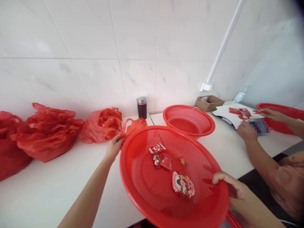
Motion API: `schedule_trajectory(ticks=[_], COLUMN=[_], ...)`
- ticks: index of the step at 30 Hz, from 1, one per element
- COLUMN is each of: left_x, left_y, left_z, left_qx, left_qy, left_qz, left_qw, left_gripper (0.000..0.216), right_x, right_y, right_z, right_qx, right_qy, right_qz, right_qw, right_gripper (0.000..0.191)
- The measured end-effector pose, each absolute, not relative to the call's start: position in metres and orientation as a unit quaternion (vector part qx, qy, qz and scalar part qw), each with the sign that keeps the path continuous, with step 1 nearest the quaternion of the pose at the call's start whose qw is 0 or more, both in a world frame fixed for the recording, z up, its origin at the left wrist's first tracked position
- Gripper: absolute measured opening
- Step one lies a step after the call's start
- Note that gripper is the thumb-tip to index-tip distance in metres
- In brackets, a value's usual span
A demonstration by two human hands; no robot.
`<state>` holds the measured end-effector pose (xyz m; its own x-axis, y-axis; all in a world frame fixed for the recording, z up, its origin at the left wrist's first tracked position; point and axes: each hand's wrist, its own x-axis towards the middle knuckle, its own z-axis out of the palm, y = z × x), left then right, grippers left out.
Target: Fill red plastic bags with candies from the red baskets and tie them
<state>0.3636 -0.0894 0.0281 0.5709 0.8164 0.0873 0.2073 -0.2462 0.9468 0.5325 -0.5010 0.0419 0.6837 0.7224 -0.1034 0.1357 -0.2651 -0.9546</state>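
Note:
I hold a large red plastic basket (142, 186) tilted over the white table (47, 186). My left hand (114, 147) is closed on its far left rim, next to a small red plastic bag (133, 126). My right hand (231, 188) grips the near right rim, fingers curled over the edge. Inside the basket lie several small red candy packets (161, 156) and a round packet with a cartoon face (183, 184).
Red plastic bags (47, 131) line the wall on the left. A dark jar with a metal lid (142, 107) stands at the wall. A second red basket (188, 119), a cardboard box (209, 102) and another person's hands (248, 129) over red packets are on the right.

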Motion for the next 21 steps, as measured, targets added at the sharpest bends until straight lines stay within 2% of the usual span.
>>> schedule_trajectory(ticks=[3, 6, 9, 11, 13, 17, 19, 21], left_x=[0.327, 0.280, 0.235, 0.211, 0.192, 0.166, 0.158, 0.150], left_y=[-0.088, -0.097, -0.107, -0.112, -0.115, -0.120, -0.124, -0.128], left_z=[0.018, 0.014, 0.018, 0.023, 0.026, 0.027, 0.027, 0.028], left_qx=[0.714, 0.751, 0.817, 0.828, 0.818, 0.786, 0.765, 0.743], left_qy=[0.389, 0.399, 0.381, 0.380, 0.389, 0.409, 0.424, 0.430], left_qz=[0.290, 0.302, 0.303, 0.300, 0.310, 0.307, 0.284, 0.268], left_qw=[0.505, 0.431, 0.309, 0.283, 0.289, 0.347, 0.393, 0.436], left_gripper=[0.020, 0.012, 0.014, 0.015, 0.013, 0.015, 0.018, 0.023], right_x=[0.521, 0.507, 0.499, 0.498, 0.502, 0.521, 0.537, 0.556], right_y=[-0.496, -0.477, -0.464, -0.464, -0.463, -0.420, -0.377, -0.332], right_z=[0.030, 0.021, 0.027, 0.043, 0.066, 0.107, 0.108, 0.096], right_qx=[-0.796, -0.830, -0.866, -0.868, -0.853, -0.835, -0.831, -0.823], right_qy=[-0.289, -0.275, -0.289, -0.325, -0.371, -0.449, -0.486, -0.524], right_qz=[0.209, 0.146, 0.161, 0.222, 0.251, 0.191, 0.161, 0.168], right_qw=[0.489, 0.463, 0.374, 0.302, 0.267, 0.253, 0.218, 0.138], right_gripper=[0.017, 0.020, 0.038, 0.054, 0.063, 0.056, 0.054, 0.068])
